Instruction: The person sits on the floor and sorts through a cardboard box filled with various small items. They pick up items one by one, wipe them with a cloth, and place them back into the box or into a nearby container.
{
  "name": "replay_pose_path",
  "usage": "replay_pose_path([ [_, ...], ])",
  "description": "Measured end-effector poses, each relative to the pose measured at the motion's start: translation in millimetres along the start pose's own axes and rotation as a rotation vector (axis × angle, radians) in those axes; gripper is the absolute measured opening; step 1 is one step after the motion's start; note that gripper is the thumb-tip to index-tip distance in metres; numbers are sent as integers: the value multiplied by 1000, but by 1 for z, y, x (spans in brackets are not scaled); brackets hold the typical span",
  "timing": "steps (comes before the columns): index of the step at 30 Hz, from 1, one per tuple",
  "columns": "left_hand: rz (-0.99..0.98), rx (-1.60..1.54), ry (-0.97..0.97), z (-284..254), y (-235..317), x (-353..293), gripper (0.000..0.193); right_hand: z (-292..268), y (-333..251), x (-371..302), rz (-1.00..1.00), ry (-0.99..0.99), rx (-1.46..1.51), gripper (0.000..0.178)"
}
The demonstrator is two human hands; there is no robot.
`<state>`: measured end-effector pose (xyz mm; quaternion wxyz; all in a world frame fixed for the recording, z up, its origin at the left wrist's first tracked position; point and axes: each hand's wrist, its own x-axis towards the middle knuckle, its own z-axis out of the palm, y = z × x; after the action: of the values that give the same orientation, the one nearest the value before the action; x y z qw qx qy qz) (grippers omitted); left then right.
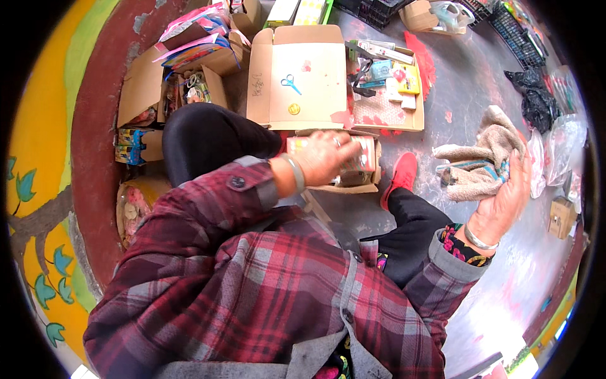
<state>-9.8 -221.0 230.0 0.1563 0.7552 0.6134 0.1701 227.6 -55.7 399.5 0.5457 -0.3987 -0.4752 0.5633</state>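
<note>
My left hand (319,159) lies over a small cardboard box (353,188) between my feet, its fingers stretched out and slightly apart. Packages in white and red (366,155) fill that box, partly hidden under the hand. Out to the right, my right hand (505,196) grips a crumpled beige cloth rag (476,158) with blue stripes, its fingers along the rag's right edge. Just beyond the left hand, a flat cardboard box (278,69) bears blue-handled scissors (289,82) and a round yellow piece (294,109).
An open box (416,117) of small packages and bubble wrap stands beside the flat one. At left are boxes (142,88) of goods near a painted wall (38,158). Black plastic crates (514,38), a black bag (536,104) and clear bags (564,148) lie at right.
</note>
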Motion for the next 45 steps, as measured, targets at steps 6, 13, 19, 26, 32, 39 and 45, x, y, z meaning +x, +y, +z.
replay_pose_path([
  [6, -13, -21, -218, 69, 18, 2, 74, 6, 2, -2, 11, 62, -9, 29],
  [13, -29, -72, -253, 78, 5, 1, 75, 13, 1, -7, 54, 15, 3, 29],
  [19, 19, 16, -259, 93, -1, -5, 72, 20, -2, -7, 37, 17, -48, 28],
  [26, 130, 140, -372, 89, -5, 2, 70, 7, -11, -5, 15, 136, 101, 31],
  [32, 83, 128, -451, 87, -7, 7, 72, 8, -12, -4, 97, 135, 138, 33],
  [39, 0, 58, -423, 65, 5, 42, 38, 6, -13, -7, 102, 79, 181, 37],
  [45, -148, -60, -171, 57, -31, 122, 20, 9, -19, -12, 336, 256, 324, 40],
])
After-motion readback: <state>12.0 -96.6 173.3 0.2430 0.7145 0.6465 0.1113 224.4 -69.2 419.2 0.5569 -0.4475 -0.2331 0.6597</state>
